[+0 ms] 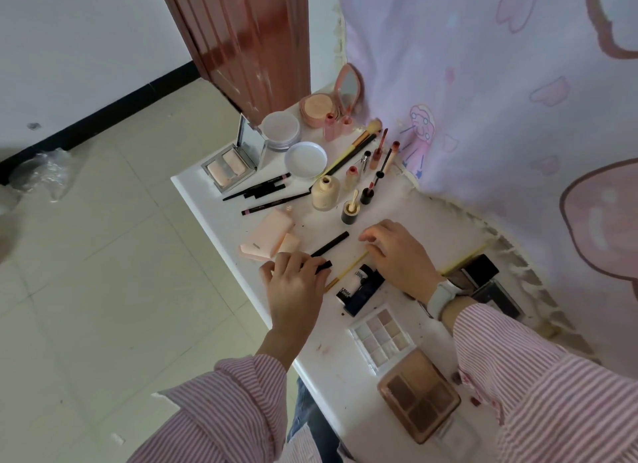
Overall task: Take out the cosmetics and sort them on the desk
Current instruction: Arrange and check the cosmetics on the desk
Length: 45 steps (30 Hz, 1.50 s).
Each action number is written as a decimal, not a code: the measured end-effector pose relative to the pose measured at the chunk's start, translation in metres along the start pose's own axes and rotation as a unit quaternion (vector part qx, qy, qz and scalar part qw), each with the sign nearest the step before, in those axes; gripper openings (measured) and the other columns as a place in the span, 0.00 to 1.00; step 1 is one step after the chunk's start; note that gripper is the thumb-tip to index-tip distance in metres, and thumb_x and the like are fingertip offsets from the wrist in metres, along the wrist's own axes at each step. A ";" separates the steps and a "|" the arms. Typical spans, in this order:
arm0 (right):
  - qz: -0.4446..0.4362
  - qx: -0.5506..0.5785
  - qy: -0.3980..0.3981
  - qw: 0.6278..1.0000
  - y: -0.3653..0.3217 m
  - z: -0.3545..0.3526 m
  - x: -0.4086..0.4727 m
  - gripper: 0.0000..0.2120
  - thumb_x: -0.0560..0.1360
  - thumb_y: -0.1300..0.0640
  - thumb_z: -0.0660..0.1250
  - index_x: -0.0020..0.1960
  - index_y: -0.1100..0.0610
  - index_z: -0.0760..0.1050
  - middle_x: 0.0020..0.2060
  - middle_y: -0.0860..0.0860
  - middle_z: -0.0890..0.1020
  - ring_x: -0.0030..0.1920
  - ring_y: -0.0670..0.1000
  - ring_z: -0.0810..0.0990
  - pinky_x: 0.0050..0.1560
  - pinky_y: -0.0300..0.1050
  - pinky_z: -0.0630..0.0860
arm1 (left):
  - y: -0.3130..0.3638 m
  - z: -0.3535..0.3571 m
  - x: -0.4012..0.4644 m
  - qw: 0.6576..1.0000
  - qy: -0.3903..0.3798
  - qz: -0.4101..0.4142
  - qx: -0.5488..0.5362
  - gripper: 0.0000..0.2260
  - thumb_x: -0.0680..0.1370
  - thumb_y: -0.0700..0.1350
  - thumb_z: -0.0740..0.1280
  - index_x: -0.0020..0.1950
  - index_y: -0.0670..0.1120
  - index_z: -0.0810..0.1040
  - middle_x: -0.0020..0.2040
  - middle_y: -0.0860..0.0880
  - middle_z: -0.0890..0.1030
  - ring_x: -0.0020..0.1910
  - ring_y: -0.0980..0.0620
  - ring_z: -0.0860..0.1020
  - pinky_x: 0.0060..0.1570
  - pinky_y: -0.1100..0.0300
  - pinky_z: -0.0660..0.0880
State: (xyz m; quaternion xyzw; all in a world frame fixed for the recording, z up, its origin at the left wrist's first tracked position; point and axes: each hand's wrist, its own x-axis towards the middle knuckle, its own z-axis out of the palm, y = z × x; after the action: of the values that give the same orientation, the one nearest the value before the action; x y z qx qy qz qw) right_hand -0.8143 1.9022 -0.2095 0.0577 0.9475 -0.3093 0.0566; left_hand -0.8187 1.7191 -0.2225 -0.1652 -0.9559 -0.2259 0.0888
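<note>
Cosmetics lie spread over the white desk [214,214]. My left hand [293,283] grips a short black stick [322,266] near the desk's left edge. A second black stick [329,244] lies just beyond it. My right hand [397,255] rests on the desk over a thin yellow-handled brush [348,265], fingers loosely bent; whether it holds the brush is unclear. Behind the hands stand a beige foundation bottle [325,192] and a black cap with an applicator [350,211]. A peach tube [269,236] lies to the left.
Near me lie a pale eyeshadow palette [381,335], a brown palette [419,393] and a dark box [362,290]. Farther back are pencils [266,186], a mirrored compact [229,169], round jars [280,131], lip glosses [378,155] and a pink mirror [348,89]. A pink curtain [500,117] hangs right.
</note>
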 end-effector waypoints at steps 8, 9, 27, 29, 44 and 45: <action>-0.048 -0.107 -0.060 0.991 0.014 -0.009 0.001 0.06 0.78 0.58 0.58 0.51 0.55 0.73 0.53 0.50 0.70 0.52 0.47 0.67 0.40 0.40 0.69 | 0.001 -0.005 -0.011 0.999 0.011 -0.044 0.011 0.10 0.68 0.43 0.75 0.47 0.43 0.82 0.44 0.44 0.81 0.45 0.42 0.79 0.46 0.50 0.70; -0.058 -0.122 -0.069 0.988 0.014 -0.009 0.002 0.05 0.78 0.58 0.57 0.51 0.55 0.72 0.53 0.49 0.70 0.52 0.47 0.68 0.40 0.41 0.70 | 0.000 -0.006 -0.016 0.999 0.015 -0.043 0.011 0.09 0.68 0.42 0.75 0.47 0.43 0.82 0.44 0.45 0.81 0.45 0.43 0.79 0.46 0.50 0.69; -0.130 0.082 0.239 0.959 -0.028 -0.078 0.017 0.05 0.76 0.68 0.59 0.48 0.64 0.73 0.31 0.45 0.72 0.26 0.43 0.66 0.29 0.30 0.62 | -0.028 -0.027 0.032 0.990 0.030 -0.133 -0.036 0.12 0.74 0.38 0.66 0.57 0.40 0.76 0.56 0.42 0.76 0.56 0.40 0.73 0.56 0.45 0.66; -0.099 0.116 0.296 0.943 -0.044 -0.085 0.033 0.06 0.75 0.69 0.60 0.46 0.65 0.75 0.32 0.50 0.77 0.26 0.42 0.70 0.29 0.27 0.63 | -0.033 -0.027 0.043 0.988 -0.004 -0.148 -0.030 0.13 0.76 0.40 0.64 0.60 0.41 0.75 0.60 0.42 0.74 0.60 0.41 0.71 0.59 0.45 0.64; 0.083 0.019 0.069 0.994 -0.095 -0.068 0.124 0.15 0.79 0.54 0.54 0.54 0.62 0.74 0.35 0.53 0.72 0.47 0.61 0.72 0.55 0.53 0.69 | -0.070 -0.020 0.066 0.972 -0.158 -0.177 -0.001 0.23 0.80 0.54 0.54 0.73 0.47 0.61 0.74 0.47 0.60 0.73 0.48 0.57 0.69 0.50 0.54; 0.086 0.020 0.078 0.993 -0.095 -0.068 0.122 0.16 0.79 0.53 0.54 0.58 0.61 0.73 0.41 0.57 0.76 0.52 0.61 0.73 0.56 0.52 0.69 | -0.070 -0.020 0.066 0.972 -0.157 -0.177 -0.003 0.23 0.80 0.54 0.54 0.73 0.47 0.60 0.75 0.47 0.60 0.73 0.48 0.57 0.69 0.50 0.54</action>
State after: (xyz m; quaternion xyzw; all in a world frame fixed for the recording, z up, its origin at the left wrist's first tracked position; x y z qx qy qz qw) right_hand -0.9533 1.8752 -0.1172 0.1637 0.9342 -0.3170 0.0077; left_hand -0.9026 1.6691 -0.2171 -0.0265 -0.9714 -0.2119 -0.1042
